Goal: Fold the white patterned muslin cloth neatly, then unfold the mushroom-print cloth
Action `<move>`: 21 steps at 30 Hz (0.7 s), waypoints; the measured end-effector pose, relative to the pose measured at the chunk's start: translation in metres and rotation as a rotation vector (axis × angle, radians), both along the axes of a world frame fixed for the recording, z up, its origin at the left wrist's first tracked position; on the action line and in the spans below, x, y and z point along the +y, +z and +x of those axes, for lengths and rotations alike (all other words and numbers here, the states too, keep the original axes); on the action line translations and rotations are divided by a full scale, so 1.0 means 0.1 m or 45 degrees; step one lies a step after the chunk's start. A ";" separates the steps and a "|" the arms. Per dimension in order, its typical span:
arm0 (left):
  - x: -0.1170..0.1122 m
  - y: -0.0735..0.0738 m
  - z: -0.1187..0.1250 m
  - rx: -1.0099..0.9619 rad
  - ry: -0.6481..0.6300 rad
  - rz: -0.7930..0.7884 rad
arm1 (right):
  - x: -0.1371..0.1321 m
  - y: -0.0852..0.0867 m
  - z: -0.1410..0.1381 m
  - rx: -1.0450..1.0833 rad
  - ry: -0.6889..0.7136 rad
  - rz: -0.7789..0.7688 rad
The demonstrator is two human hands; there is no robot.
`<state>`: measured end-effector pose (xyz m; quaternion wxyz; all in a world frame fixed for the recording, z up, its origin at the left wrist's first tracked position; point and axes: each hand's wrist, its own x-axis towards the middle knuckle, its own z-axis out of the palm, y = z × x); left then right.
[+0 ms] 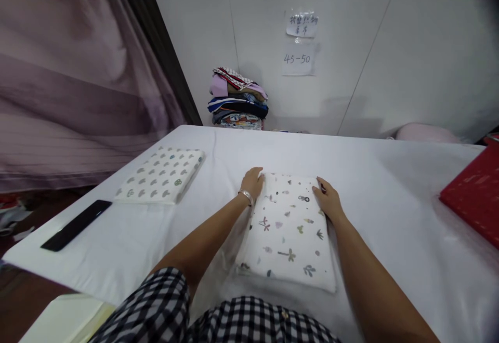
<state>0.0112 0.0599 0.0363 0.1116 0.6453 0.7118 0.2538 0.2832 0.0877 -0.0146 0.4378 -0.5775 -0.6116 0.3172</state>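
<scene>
“Left hand (252,183) and right hand (329,201) touch a white, plant-printed, folded cloth (286,226) by its far corners on the white-covered counter (351,163); whether they grip it, one cannot tell.”

“How far along is it?”

“Already folded into a flat rectangle; whether folds remain is unclear.”

“Any writing?”

“On the pale wall (343,36), a white paper sheet (299,66) reads ‘45-50’; the white taped notice (292,29) above carries blurred Chinese handwriting.”

wall (343,36), above right of cloth stack (238,105) | lower sheet (299,66) reads "45-50" | upper sheet (302,25) bears blurred Chinese handwriting
</scene>
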 end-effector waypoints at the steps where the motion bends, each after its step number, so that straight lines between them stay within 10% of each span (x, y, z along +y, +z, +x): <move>1: -0.12 0.02 0.06 0.097 -0.074 0.044 | 0.00 0.01 0.00 -0.004 -0.003 -0.005; 6: -0.64 0.01 0.29 0.362 -0.439 -0.069 | -0.02 0.02 0.00 -0.037 -0.010 -0.036; 21: -0.63 -0.09 0.15 0.220 -0.106 -0.107 | -0.04 0.04 -0.01 -0.077 0.010 -0.083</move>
